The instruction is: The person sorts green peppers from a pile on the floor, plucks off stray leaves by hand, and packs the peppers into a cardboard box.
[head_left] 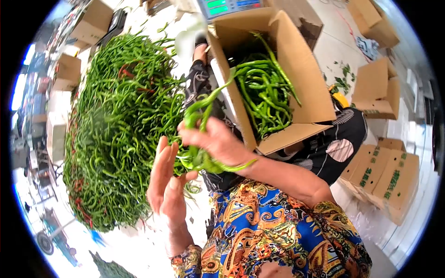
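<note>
My right hand (220, 143) is closed round a bunch of long green chili peppers (204, 160), whose curved ends stick out above and below the fingers. Just beside it, my left hand (168, 194) has its fingers stretched out and apart, close to the hanging peppers; whether it touches them I cannot tell. A large heap of green chili peppers (125, 120), with a few red ones among them, lies to the left. In front of me stands an open cardboard box (306, 83), partly filled with green peppers (266, 88).
A scale with a lit green display (227, 5) stands behind the box. Closed printed cartons (378, 180) and an open carton (378, 90) are on the right. Loose leaves (344, 78) lie on the floor. More boxes (92, 23) stand at the upper left.
</note>
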The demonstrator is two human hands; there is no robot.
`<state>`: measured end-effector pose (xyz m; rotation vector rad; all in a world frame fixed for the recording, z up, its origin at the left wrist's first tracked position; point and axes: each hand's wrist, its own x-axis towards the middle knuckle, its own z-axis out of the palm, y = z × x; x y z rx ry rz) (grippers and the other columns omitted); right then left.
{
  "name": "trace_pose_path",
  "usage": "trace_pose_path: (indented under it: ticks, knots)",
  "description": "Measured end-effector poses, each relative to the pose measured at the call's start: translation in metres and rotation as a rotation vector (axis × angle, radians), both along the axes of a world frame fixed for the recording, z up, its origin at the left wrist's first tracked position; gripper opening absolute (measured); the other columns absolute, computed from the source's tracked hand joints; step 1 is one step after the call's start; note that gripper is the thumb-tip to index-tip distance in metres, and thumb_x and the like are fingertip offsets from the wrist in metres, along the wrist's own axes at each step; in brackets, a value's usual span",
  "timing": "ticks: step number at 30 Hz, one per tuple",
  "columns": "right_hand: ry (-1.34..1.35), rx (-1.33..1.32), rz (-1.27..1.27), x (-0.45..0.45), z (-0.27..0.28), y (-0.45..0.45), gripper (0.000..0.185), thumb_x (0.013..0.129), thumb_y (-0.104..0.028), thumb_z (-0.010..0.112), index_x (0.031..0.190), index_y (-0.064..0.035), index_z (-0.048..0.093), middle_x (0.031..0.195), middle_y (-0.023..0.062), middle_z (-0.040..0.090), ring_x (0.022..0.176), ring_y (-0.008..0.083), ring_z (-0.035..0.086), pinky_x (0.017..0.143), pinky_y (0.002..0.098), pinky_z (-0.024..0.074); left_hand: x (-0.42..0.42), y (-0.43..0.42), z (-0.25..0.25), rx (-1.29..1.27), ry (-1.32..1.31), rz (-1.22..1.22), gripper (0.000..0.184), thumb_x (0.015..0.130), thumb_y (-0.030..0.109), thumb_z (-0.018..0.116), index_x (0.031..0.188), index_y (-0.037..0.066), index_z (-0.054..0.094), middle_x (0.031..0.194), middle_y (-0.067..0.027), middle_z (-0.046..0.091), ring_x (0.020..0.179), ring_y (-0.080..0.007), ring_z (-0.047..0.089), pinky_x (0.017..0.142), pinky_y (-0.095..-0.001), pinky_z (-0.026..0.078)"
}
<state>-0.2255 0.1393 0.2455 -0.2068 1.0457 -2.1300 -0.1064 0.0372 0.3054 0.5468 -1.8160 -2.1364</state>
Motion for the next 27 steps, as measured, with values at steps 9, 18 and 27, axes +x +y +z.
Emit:
trace_pose_path:
  ticks: [9,18,27]
  knots:
    - [-0.340,-0.303,0.144,-0.043,0.049,0.045,0.039,0.100,-0.025,0.048,0.127,0.0031,0.050,0.099,0.0084,0.061,0.074,0.0141,0.064,0.062,0.0220,0.0529,0.009,-0.020,-0.026,0.131,-0.055,0.093,0.047,0.091,0.017,0.059,0.131,-0.004,0.048,0.126,-0.0179,0.057,0.114,-0.0243,0.058,0.079,-0.0302,0.052]
    - [-0.357,-0.395,0.146,-0.042,0.033,0.039,0.045,0.100,-0.034,0.048,0.126,0.0035,0.048,0.097,0.0064,0.057,0.089,0.0159,0.055,0.067,0.0270,0.0522,-0.020,0.017,-0.057,0.432,-0.081,-0.353,0.071,0.080,0.012,0.075,0.140,-0.001,0.040,0.130,-0.0101,0.056,0.117,-0.0198,0.056,0.091,-0.0317,0.047]
    - [0.247,0.381,0.228,-0.097,0.094,0.136,0.048,0.100,-0.036,0.051,0.126,0.0038,0.055,0.091,0.0074,0.064,0.081,0.0091,0.061,0.074,0.0223,0.0494,0.011,-0.031,-0.122,0.422,-0.262,0.066,0.026,0.092,0.008,0.059,0.116,-0.001,0.060,0.094,-0.0084,0.068,0.081,-0.0147,0.065,0.068,-0.0231,0.051]
